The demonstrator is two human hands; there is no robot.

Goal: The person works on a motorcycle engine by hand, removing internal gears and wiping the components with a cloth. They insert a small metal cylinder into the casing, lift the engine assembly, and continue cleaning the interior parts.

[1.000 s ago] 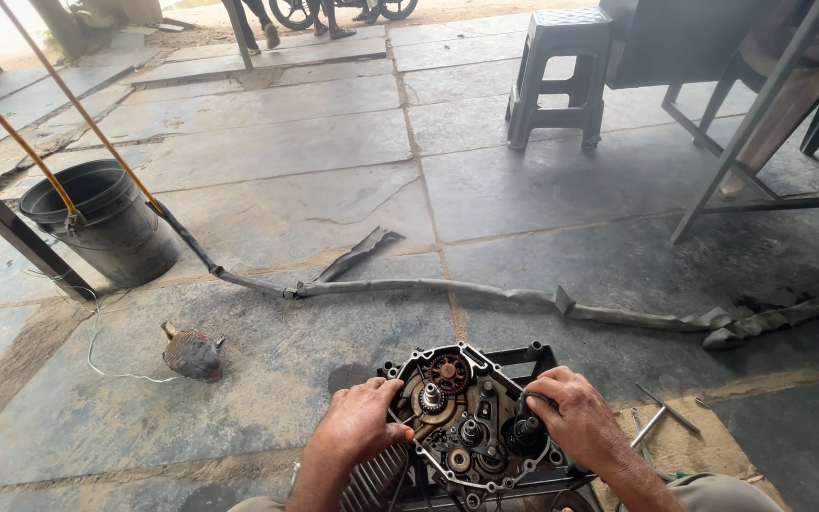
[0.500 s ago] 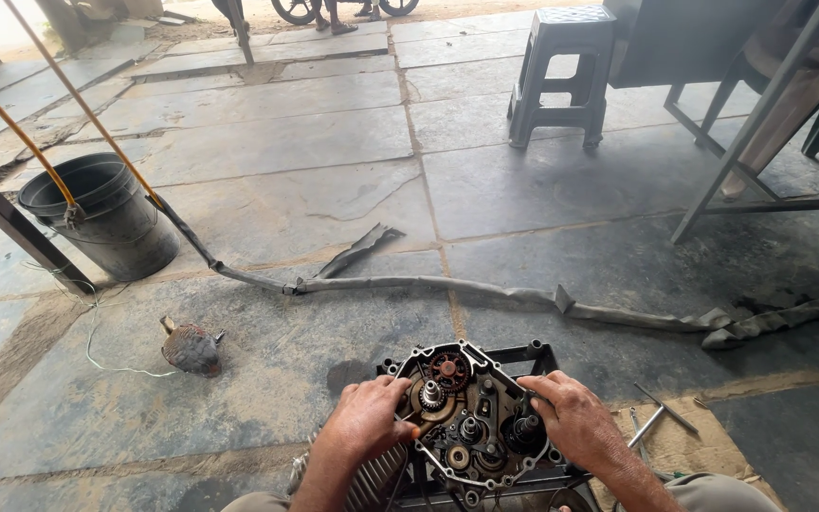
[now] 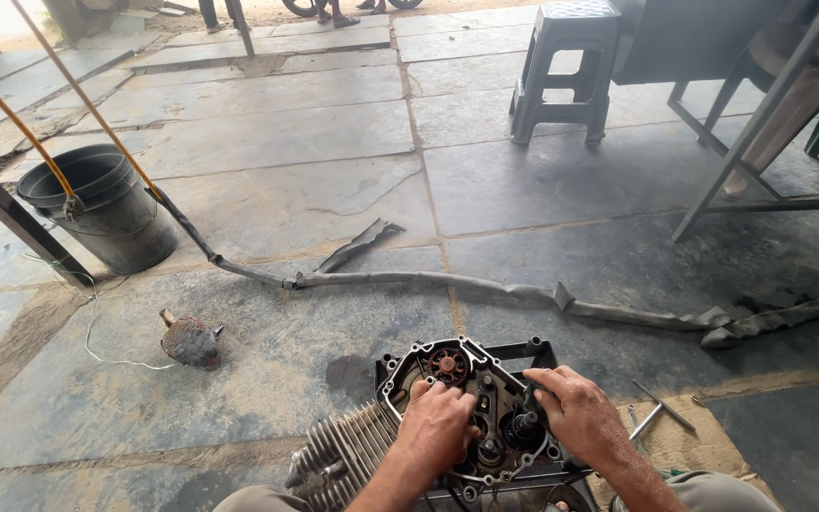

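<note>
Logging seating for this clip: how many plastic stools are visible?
1. A grey plastic stool stands at the top of the view, right of centre, beside a dark metal-framed table. Others may be hidden behind the table or out of frame.

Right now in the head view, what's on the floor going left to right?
Black bucket → small finned part → open engine case under the left hand and right hand → loose metal tools → metal frame leg.

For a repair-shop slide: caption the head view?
Both hands, left hand and right hand, rest on an opened engine case on a stone floor.
</note>
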